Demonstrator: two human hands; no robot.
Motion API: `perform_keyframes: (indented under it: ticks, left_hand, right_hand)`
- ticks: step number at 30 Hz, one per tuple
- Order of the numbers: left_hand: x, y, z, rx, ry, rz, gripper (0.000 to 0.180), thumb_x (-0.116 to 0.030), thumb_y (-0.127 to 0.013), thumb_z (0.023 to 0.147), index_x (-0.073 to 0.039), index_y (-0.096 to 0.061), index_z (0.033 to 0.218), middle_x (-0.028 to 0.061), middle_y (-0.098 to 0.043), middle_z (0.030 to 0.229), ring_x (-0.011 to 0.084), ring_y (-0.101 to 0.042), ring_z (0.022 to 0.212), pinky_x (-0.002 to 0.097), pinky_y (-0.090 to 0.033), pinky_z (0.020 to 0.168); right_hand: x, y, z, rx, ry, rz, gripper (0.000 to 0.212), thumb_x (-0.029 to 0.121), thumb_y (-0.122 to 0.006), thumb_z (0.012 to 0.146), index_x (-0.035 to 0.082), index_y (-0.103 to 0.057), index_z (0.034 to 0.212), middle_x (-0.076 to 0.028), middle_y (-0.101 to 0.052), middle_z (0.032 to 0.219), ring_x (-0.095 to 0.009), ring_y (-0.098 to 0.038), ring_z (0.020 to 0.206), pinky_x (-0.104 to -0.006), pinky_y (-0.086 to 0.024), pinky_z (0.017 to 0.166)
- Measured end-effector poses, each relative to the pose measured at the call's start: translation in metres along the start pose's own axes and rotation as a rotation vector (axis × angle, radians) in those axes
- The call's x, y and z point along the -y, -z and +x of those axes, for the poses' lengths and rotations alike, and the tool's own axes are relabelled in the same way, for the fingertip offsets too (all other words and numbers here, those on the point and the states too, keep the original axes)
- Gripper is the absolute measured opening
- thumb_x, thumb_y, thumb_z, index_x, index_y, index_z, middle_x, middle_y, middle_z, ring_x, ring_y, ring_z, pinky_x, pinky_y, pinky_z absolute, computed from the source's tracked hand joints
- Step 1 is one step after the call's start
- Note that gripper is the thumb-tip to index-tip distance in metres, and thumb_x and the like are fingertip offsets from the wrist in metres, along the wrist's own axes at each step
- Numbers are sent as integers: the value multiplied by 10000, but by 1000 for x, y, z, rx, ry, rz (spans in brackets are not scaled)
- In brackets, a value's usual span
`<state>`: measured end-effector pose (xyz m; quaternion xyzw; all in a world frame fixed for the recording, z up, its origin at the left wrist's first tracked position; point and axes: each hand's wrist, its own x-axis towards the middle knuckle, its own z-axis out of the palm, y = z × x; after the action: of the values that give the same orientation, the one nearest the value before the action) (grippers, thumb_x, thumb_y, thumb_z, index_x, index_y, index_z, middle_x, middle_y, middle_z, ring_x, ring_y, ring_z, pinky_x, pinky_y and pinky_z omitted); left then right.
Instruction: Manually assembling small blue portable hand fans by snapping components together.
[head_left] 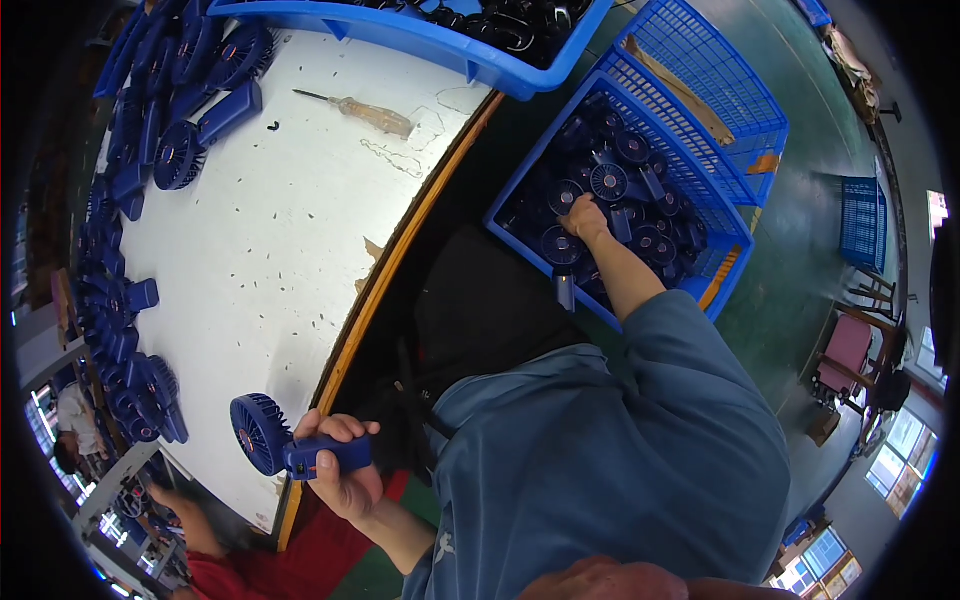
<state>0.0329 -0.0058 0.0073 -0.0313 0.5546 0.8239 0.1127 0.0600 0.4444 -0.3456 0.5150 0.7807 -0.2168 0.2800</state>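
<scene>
In my left hand (pixel 345 470) is a dark blue handheld fan (pixel 262 436), held by its handle just off the table's near edge, its round grille toward the table. My right arm reaches into a blue plastic crate (pixel 735 262) at the right. There my right hand (pixel 585 218) is closed at the top of another handheld fan (pixel 562 246), whose handle overlaps the crate's near rim. Several more fans (pixel 609 182) are piled around that hand. Its fingertips are partly hidden.
The white table (pixel 270 240) has several blue fans (pixel 180 155) heaped along its far left side. A screwdriver (pixel 375 115) lies on it. A blue bin (pixel 480 60) of black parts stands at the top. A person in red (pixel 260 560) sits close by at lower left.
</scene>
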Motion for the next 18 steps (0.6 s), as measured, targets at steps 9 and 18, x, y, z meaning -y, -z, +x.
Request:
perform_keyframes:
  ticks: [9,18]
  left_hand:
    - [0,-1,1,-3,30,21,498,-229,-655,905,13,-493,1309,107,-548,925,225,-545,904,424,-536,773]
    - [3,-6,-1,-35,23,11,502,-208,-652,903,33,-493,1314,143,-576,934,254,-566,905,448,-564,779]
  right_hand:
    - [8,44,33,-519,561,225,607,220,-668,833,36,-429,1360,-266,-517,1306,-435,-558,1161,-466,-494,968]
    - [42,81,97,-359,527,285,548,197,-752,765,134,-559,1274,-272,-472,1296,-452,-579,1098,-462,-483,985]
